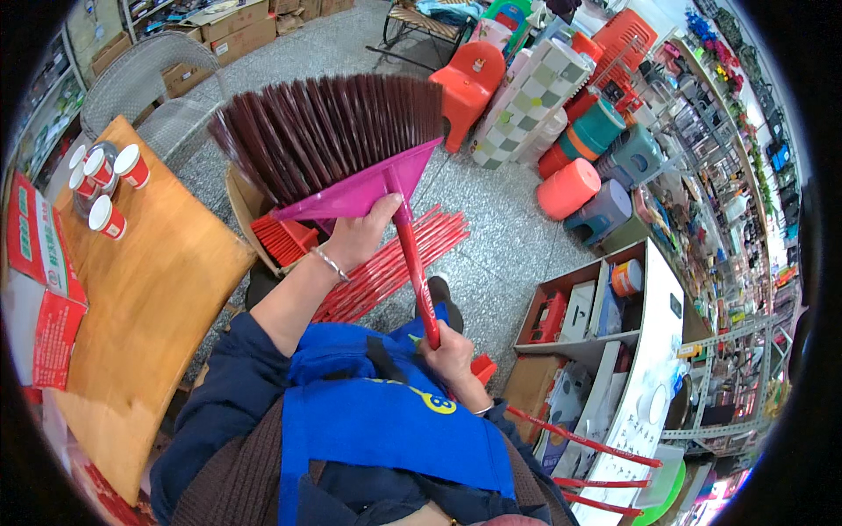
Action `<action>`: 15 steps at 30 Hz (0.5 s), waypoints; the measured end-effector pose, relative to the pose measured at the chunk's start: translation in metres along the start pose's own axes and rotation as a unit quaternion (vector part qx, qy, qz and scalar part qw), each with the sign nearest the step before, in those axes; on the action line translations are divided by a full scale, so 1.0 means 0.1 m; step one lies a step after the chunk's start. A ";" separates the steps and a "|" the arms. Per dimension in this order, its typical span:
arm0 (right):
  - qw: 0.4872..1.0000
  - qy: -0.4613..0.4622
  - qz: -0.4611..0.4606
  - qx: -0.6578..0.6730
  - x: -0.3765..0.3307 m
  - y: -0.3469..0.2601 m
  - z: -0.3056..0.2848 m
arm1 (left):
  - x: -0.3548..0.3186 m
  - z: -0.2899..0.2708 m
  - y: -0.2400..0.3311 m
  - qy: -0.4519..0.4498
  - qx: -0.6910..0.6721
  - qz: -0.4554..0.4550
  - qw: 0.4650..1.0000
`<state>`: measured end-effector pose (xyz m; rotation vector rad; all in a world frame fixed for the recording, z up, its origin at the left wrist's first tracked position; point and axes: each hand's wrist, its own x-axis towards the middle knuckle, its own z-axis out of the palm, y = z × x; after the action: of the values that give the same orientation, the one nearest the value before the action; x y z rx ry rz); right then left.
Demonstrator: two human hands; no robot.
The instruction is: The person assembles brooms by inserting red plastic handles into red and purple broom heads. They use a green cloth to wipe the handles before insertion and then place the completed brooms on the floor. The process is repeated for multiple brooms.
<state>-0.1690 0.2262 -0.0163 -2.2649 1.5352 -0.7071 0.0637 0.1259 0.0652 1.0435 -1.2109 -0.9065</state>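
A broom (pixel 342 140) with dark brown bristles and a magenta head is held up in front of me, bristles pointing away. My left hand (pixel 361 235) is closed on the base of the head, its thumb lying by the socket where the red handle (pixel 412 254) joins. Further down, my right hand (pixel 449 354) wraps round that handle close to my blue apron (pixel 395 430). Beneath the broom, a bundle of red sticks (pixel 395 272) lies on the floor. Beside it, a red brush head (pixel 285 238) shows in a carton, partly hidden by the broom and my left arm.
On my left stands a wooden table (pixel 149 289) with several paper cups (pixel 107 217) and a red-and-white box (pixel 44 289). A white-topped counter (pixel 645 351) is at right, with red poles (pixel 605 483) near it. Stools (pixel 469 83) and buckets (pixel 568 188) stand further off.
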 end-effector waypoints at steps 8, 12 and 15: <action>0.911 -0.259 0.065 0.314 0.04 -0.02 -0.28 | 0.11 0.00 0.12 -0.102 -0.165 -0.019 0.981; 0.810 -0.376 0.139 0.428 0.12 -0.02 -0.37 | 0.17 0.02 0.23 -0.123 -0.203 -0.032 0.971; 0.836 -0.357 0.109 0.402 0.17 -0.06 -0.38 | 0.19 0.05 0.21 -0.106 -0.207 -0.090 0.968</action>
<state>-0.1803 0.2137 0.0220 -1.4173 0.8558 -0.2752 0.0619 0.1129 0.0912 0.7366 -1.0473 -1.3751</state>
